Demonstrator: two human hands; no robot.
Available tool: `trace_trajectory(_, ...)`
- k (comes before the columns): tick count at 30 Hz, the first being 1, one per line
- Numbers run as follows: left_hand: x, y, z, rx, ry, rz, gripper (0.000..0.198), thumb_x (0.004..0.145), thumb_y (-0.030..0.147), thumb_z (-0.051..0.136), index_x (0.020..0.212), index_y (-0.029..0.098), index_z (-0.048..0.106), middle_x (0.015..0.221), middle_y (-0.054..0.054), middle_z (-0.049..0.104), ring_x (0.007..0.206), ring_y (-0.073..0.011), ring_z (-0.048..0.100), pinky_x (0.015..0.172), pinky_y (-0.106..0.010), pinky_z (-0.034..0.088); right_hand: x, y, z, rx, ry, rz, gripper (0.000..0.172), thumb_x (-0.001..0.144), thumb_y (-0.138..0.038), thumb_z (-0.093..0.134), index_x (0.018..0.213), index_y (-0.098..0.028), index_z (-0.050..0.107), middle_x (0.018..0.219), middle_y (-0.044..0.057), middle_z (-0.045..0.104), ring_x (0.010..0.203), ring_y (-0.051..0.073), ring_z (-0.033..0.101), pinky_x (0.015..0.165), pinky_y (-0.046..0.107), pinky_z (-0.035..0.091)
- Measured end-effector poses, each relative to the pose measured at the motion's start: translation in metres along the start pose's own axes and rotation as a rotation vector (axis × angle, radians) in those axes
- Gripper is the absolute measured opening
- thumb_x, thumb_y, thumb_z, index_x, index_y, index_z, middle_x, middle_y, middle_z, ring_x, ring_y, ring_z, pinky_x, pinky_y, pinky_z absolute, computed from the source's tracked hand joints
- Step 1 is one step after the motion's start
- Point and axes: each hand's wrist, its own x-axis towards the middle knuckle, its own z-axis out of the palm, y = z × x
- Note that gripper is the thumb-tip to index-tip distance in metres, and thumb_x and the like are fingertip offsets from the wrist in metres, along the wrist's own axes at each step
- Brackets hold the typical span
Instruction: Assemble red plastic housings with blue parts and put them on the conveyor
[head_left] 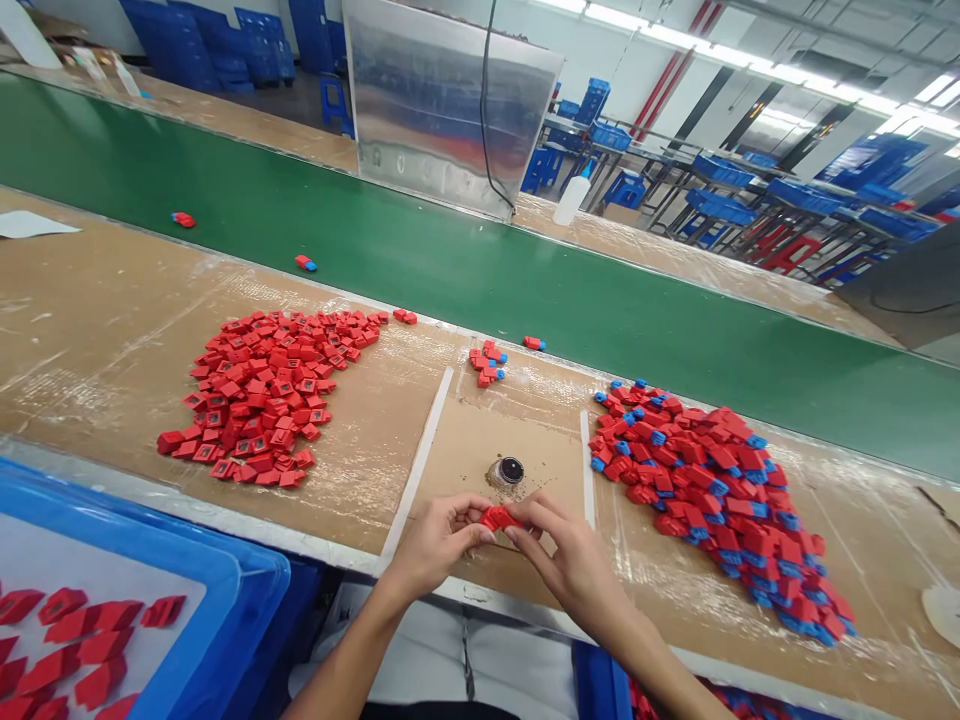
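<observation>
Between the fingertips of both hands is a small red plastic piece (pixel 498 518), held just above the near edge of the cardboard-topped bench. My left hand (pixel 444 532) pinches its left end, and my right hand (pixel 553 540) grips the right end. Fingers cover much of the piece, so I cannot tell whether it is one part or two. Just beyond the hands stands a small round pot (pixel 510 471) with dark contents, dark specks scattered around it. A heap of red pieces (pixel 262 390) lies to the left, and red-and-blue pieces (pixel 712 490) are heaped to the right.
A green conveyor belt (pixel 420 240) runs behind the bench, with a few red-and-blue pieces on it. Several more pieces (pixel 487 362) lie beyond the pot. A blue tray (pixel 225 600) of red parts sits at lower left. A white bottle (pixel 573 198) stands across the belt.
</observation>
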Motion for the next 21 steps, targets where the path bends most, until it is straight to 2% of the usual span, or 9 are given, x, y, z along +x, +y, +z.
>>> trace_trajectory(5,-0.003,0.005,-0.001,0.131,-0.031,0.001,0.019,0.083,0.022,0.058,0.098,0.014,0.068,0.072,-0.001,0.061,0.061,-0.0108,0.05,0.056,-0.021,0.04,-0.006,-0.002,0.015,-0.045,0.025,-0.01,0.021,0.096,-0.023,0.044,0.101,-0.021,0.064,0.083,0.005,0.055,0.076,0.018,0.056,0.067,0.028,0.045)
trace_trajectory(9,-0.004,0.01,0.0,0.205,-0.032,0.026,0.021,0.084,0.023,0.056,0.1,0.016,0.069,0.071,0.0,0.059,0.062,-0.0117,0.049,0.057,-0.021,0.039,-0.006,-0.001,0.018,-0.065,0.043,-0.019,0.021,0.096,-0.022,0.042,0.1,-0.021,0.063,0.083,0.005,0.054,0.075,0.019,0.055,0.067,0.029,0.046)
trace_trajectory(17,0.002,0.007,-0.002,0.4,-0.008,0.032,0.023,0.085,0.028,0.057,0.1,0.017,0.069,0.068,-0.001,0.06,0.061,-0.0135,0.051,0.058,-0.023,0.04,-0.01,-0.001,0.028,-0.03,0.153,-0.002,0.015,0.092,-0.016,0.046,0.094,-0.021,0.061,0.088,0.006,0.061,0.08,0.019,0.06,0.07,0.029,0.049)
trace_trajectory(19,0.006,0.012,0.001,0.434,-0.04,-0.016,0.025,0.082,0.029,0.061,0.103,0.017,0.068,0.071,-0.001,0.063,0.064,-0.0149,0.055,0.061,-0.024,0.043,-0.012,0.003,0.027,0.004,0.169,0.033,0.014,0.09,-0.014,0.049,0.093,-0.021,0.061,0.089,0.006,0.064,0.082,0.02,0.062,0.071,0.029,0.05)
trace_trajectory(21,0.009,0.022,-0.001,0.45,-0.07,-0.081,0.037,0.076,0.029,0.067,0.112,0.019,0.064,0.075,-0.001,0.065,0.066,-0.0163,0.059,0.062,-0.025,0.046,-0.013,0.012,0.013,0.014,0.191,0.039,0.013,0.09,-0.016,0.051,0.095,-0.022,0.061,0.091,0.005,0.067,0.083,0.02,0.064,0.071,0.029,0.051)
